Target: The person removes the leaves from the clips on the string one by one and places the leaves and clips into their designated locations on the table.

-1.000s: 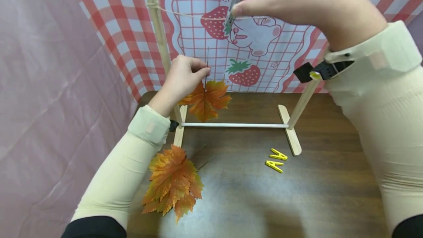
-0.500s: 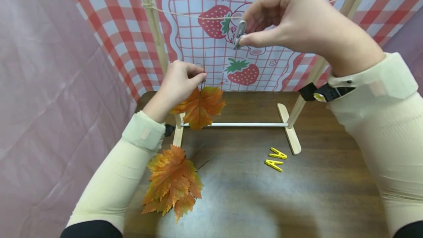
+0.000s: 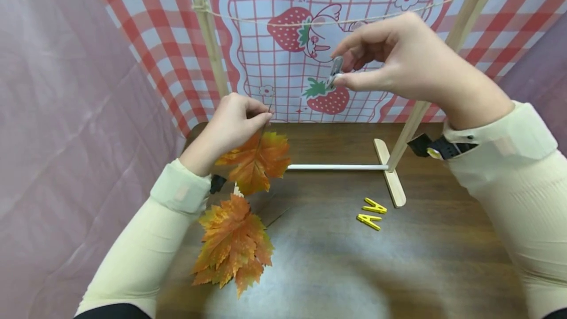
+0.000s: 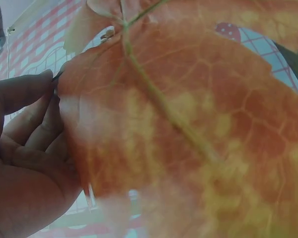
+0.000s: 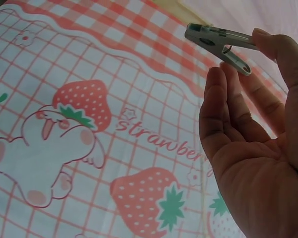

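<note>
My left hand (image 3: 232, 122) pinches the thin stem of an orange maple leaf (image 3: 257, 161), which hangs below the fingers. In the left wrist view the same leaf (image 4: 188, 114) fills most of the picture. My right hand (image 3: 398, 63) holds a grey clothespin (image 3: 335, 70) between thumb and fingers, below the string (image 3: 376, 19). The right wrist view shows this clothespin (image 5: 221, 44) with its handles between the thumb and fingers. More orange leaves (image 3: 235, 245) lie in a pile on the table under the left hand, with a stem sticking out.
Two yellow clothespins (image 3: 369, 220) lie on the brown table (image 3: 328, 270). A wooden left post (image 3: 210, 43) and right post (image 3: 416, 117) carry the string, and a white rod (image 3: 336, 167) joins them low down. A strawberry-print cloth (image 3: 283, 78) hangs behind.
My right hand has come down from the string with the grey clothespin. My left hand has lowered the leaf slightly toward the left, nearer the leaf pile.
</note>
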A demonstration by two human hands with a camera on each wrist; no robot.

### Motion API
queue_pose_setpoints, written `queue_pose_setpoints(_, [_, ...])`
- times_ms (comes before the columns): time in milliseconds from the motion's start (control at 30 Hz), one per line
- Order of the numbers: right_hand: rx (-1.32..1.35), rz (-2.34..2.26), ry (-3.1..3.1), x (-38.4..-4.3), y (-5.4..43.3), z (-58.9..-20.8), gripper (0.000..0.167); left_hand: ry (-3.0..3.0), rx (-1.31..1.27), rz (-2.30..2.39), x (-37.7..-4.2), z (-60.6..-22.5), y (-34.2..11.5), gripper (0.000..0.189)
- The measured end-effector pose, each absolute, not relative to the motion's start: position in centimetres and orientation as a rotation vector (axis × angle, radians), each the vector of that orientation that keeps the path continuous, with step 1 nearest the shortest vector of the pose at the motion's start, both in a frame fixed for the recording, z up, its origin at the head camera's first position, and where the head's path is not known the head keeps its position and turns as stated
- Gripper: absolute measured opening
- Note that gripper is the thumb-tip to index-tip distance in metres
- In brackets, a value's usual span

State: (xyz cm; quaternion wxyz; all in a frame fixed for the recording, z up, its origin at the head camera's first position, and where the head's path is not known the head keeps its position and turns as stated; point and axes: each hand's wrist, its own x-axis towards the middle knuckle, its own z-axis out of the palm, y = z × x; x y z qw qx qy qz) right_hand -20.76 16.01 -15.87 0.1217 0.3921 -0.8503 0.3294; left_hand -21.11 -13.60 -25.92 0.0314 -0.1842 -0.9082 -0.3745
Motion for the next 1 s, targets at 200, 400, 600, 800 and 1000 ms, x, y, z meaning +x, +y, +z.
queue_pose_setpoints(200, [1.107, 0.952, -2.512, -20.9, 16.9, -17.1, 0.025, -2.824, -0.620, -1.106, -20.6, -26.1, -13.9, 0.016])
queue_pose_setpoints(400, [1.077, 0.969, -2.532, -21.0, 17.9, -18.5, 0.025, -2.873, -0.647, -1.098, -20.0, -26.4, -14.2, 0.018])
queue_pose_setpoints(600, [1.013, 0.942, -2.570, -20.9, 18.8, -19.8, 0.025, -2.918, -0.683, -1.111, -19.5, -26.9, -14.5, 0.018])
queue_pose_setpoints(800, [0.919, 0.893, -2.614, -20.8, 19.9, -21.0, 0.025, -2.962, -0.778, -1.027, -19.2, -27.5, -14.5, 0.016])
queue_pose_setpoints(1000, [0.920, 0.944, -2.615, -20.8, 20.7, -22.0, 0.026, -2.985, -0.865, -0.970, -18.9, -28.2, -14.4, 0.015])
